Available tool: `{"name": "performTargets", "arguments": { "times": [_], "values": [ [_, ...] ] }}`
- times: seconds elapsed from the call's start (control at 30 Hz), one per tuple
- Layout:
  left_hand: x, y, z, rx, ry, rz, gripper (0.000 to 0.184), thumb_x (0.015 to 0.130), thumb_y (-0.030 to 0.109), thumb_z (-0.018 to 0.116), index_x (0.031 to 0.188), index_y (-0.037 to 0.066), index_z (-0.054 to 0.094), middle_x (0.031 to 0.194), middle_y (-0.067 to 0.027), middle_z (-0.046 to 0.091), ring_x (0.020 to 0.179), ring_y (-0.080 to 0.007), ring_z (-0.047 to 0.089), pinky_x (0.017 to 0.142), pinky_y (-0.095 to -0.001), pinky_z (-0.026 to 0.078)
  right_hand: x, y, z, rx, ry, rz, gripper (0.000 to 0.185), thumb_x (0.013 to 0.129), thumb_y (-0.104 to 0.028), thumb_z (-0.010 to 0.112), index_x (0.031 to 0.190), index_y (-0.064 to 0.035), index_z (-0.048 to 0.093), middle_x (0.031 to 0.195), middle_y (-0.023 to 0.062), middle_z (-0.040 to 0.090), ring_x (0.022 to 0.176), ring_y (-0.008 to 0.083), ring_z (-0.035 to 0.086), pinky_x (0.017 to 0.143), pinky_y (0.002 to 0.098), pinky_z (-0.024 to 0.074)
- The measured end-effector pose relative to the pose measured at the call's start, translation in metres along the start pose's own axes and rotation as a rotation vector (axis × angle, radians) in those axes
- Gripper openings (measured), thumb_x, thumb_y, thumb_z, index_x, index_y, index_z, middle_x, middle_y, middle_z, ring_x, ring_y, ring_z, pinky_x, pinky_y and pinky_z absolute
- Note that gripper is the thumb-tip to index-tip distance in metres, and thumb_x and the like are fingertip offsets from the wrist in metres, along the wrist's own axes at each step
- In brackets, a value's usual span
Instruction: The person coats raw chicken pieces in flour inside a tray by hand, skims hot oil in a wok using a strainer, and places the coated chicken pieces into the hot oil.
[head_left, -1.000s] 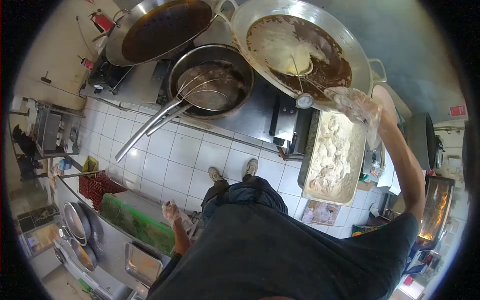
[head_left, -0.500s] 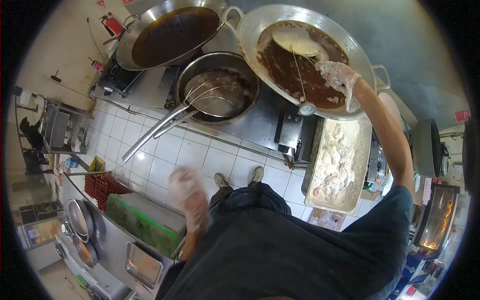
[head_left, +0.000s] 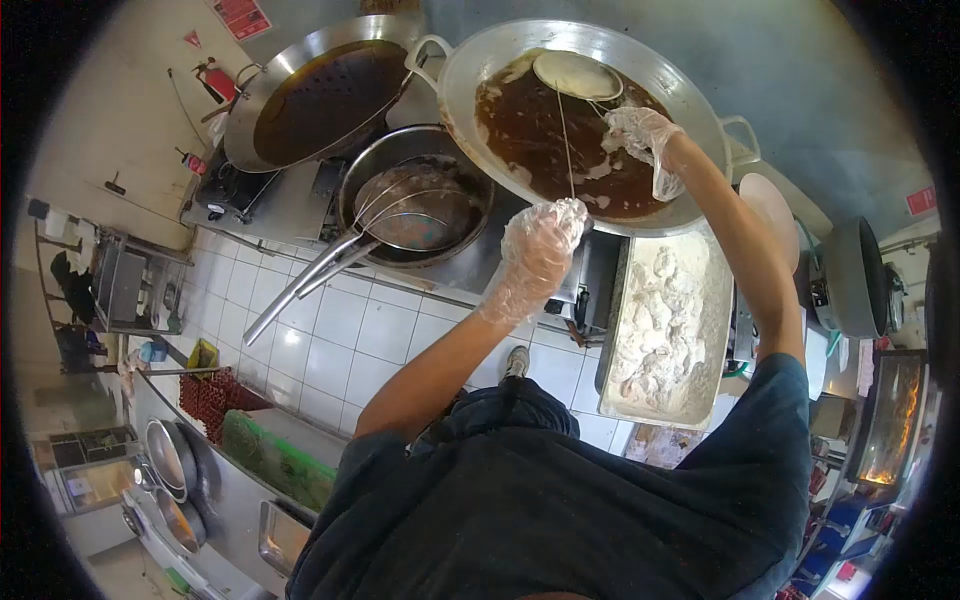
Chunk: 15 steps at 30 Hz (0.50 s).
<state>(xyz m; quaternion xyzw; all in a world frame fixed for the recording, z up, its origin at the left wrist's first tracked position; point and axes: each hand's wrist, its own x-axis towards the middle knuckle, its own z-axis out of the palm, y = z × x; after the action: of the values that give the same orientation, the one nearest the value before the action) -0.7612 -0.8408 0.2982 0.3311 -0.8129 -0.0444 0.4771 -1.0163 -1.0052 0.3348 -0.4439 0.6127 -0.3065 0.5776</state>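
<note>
My left hand, in a clear plastic glove, is closed at the near rim of the big wok around the end of a thin-rod thermometer. Its dial is hidden by the hand. The rod stretches over brown oil with pale foam. My right hand, gloved too, reaches over the oil with bunched fingers at the thin wires of a round skimmer. The skimmer's pale head lies toward the far side of the wok. Below the wok is a long tray of flour-coated pieces.
Another wok of dark oil stands at the far left. A deep pot holds long-handled strainers whose handles stick out toward me. A green-rimmed crate and a counter with pans are behind on the left.
My left hand has come up from low beside my body to the wok's rim and closed on the thermometer's end. The right hand and skimmer have shifted slightly left with the view.
</note>
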Motion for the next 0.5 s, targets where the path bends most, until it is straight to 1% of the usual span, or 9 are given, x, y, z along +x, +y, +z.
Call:
{"name": "performTargets", "arguments": {
  "times": [0.03, 0.1, 0.17, 0.23, 0.27, 0.37, 0.4, 0.5],
  "values": [
    [0.001, -0.002, 0.001, -0.052, -0.013, -0.028, 0.017, 0.076, 0.005, 0.065, 0.093, 0.002, 0.065, 0.089, -0.0122, 0.065, 0.082, -0.0280, 0.063, 0.070, -0.0388, 0.052, -0.005, -0.004, 0.002, -0.030, 0.033, -0.003, 0.020, 0.091, -0.018, 0.051, 0.106, -0.0129, 0.064, 0.098, 0.0010, 0.065, 0.081, 0.0122, 0.060, 0.073, 0.0297, 0.0503],
    [0.003, 0.002, 0.000, 0.003, 0.019, -0.030, 0.014, 0.077, 0.006, 0.064, 0.090, 0.002, 0.066, 0.085, -0.0127, 0.065, 0.079, -0.0286, 0.063, 0.069, -0.0381, 0.052, 0.033, 0.031, -0.039, 0.124, -0.116, -0.149, 0.023, 0.091, -0.019, 0.052, 0.110, -0.0122, 0.062, 0.100, 0.0023, 0.064, 0.083, 0.0132, 0.060, 0.072, 0.0298, 0.0500],
    [0.007, 0.011, -0.010, 0.052, 0.034, -0.032, 0.012, 0.077, 0.007, 0.062, 0.087, 0.004, 0.066, 0.084, -0.0127, 0.066, 0.078, -0.0299, 0.064, 0.070, -0.0365, 0.052, 0.034, 0.034, -0.050, 0.170, -0.108, -0.150, 0.026, 0.091, -0.019, 0.053, 0.114, -0.0111, 0.060, 0.102, 0.0036, 0.064, 0.085, 0.0147, 0.060, 0.073, 0.0307, 0.0494],
    [0.005, 0.007, -0.007, -0.001, 0.038, -0.036, 0.013, 0.078, 0.005, 0.061, 0.090, 0.003, 0.066, 0.082, -0.0130, 0.065, 0.076, -0.0303, 0.063, 0.067, -0.0390, 0.051, -0.005, 0.006, -0.042, 0.106, 0.063, -0.009, 0.029, 0.091, -0.018, 0.054, 0.118, -0.0097, 0.058, 0.103, 0.0050, 0.063, 0.090, 0.0167, 0.059, 0.078, 0.0325, 0.0486],
    [0.004, 0.005, -0.004, -0.030, 0.043, -0.040, 0.014, 0.078, 0.003, 0.061, 0.091, 0.002, 0.065, 0.081, -0.0131, 0.064, 0.076, -0.0305, 0.062, 0.066, -0.0403, 0.051, -0.003, 0.011, -0.060, 0.082, -0.043, -0.110, 0.030, 0.091, -0.018, 0.053, 0.119, -0.0077, 0.057, 0.105, 0.0043, 0.063, 0.090, 0.0162, 0.059, 0.081, 0.0333, 0.0486],
    [0.006, 0.007, -0.011, -0.031, -0.033, -0.079, 0.016, 0.078, 0.004, 0.060, 0.093, 0.003, 0.065, 0.082, -0.0138, 0.064, 0.075, -0.0313, 0.062, 0.066, -0.0406, 0.051, -0.060, -0.023, -0.044, 0.085, 0.167, -0.108, 0.022, 0.093, -0.018, 0.052, 0.109, -0.0066, 0.061, 0.080, 0.0007, 0.063, 0.062, 0.0082, 0.060, 0.052, 0.0205, 0.0496],
    [0.006, 0.005, -0.011, -0.036, -0.044, -0.095, 0.015, 0.078, 0.004, 0.059, 0.091, 0.003, 0.065, 0.081, -0.0136, 0.063, 0.074, -0.0311, 0.062, 0.065, -0.0405, 0.051, -0.075, -0.033, -0.043, 0.003, 0.119, -0.180, 0.027, 0.092, -0.014, 0.054, 0.117, -0.0037, 0.057, 0.082, 0.0016, 0.063, 0.064, 0.0083, 0.059, 0.055, 0.0182, 0.0507],
    [0.001, -0.001, -0.007, -0.009, -0.071, -0.123, 0.010, 0.079, 0.006, 0.057, 0.087, 0.004, 0.063, 0.076, -0.0130, 0.061, 0.071, -0.0304, 0.061, 0.063, -0.0400, 0.050, -0.107, -0.052, -0.048, -0.131, 0.101, -0.233, 0.029, 0.091, -0.013, 0.055, 0.119, -0.0035, 0.056, 0.082, 0.0008, 0.062, 0.065, 0.0064, 0.058, 0.054, 0.0157, 0.0484]
  ]
}}
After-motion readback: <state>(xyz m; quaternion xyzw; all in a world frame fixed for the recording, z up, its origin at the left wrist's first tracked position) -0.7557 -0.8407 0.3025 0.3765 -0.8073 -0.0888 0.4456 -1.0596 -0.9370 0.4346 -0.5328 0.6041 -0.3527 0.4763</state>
